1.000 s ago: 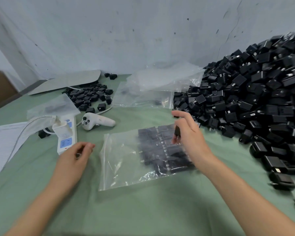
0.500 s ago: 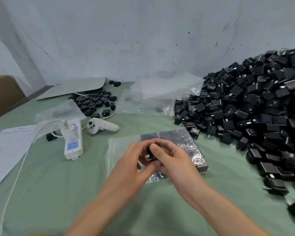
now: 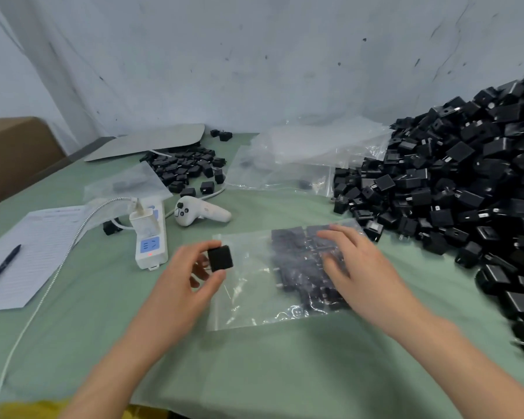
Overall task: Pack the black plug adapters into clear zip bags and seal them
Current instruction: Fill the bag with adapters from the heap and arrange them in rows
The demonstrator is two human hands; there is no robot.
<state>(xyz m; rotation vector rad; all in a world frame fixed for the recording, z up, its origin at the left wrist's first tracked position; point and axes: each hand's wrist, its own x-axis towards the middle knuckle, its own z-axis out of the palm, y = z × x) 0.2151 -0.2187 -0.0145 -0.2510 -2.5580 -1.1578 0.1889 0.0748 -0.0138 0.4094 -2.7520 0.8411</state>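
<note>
A clear zip bag (image 3: 248, 300) lies flat on the green cloth in front of me, its right half filled with several black plug adapters (image 3: 300, 267). My left hand (image 3: 188, 276) pinches one black adapter (image 3: 220, 257) between thumb and fingers, just above the bag's left edge. Over the filled part of the bag, my right hand (image 3: 354, 267) is spread with relaxed fingers and holds nothing. A big heap of loose black adapters (image 3: 454, 182) covers the right side of the table.
A white power strip (image 3: 150, 237) with a charger and cable, a white controller (image 3: 200, 211), a paper sheet (image 3: 28, 252) with a pen (image 3: 0, 270), a small adapter pile (image 3: 185, 167), and empty clear bags (image 3: 300, 158) lie behind. A cardboard box (image 3: 9, 152) stands far left.
The hands met over the bag and the adapter passed from right hand to left. They have now parted; the left holds the adapter, the right has moved over the bag's filled side.
</note>
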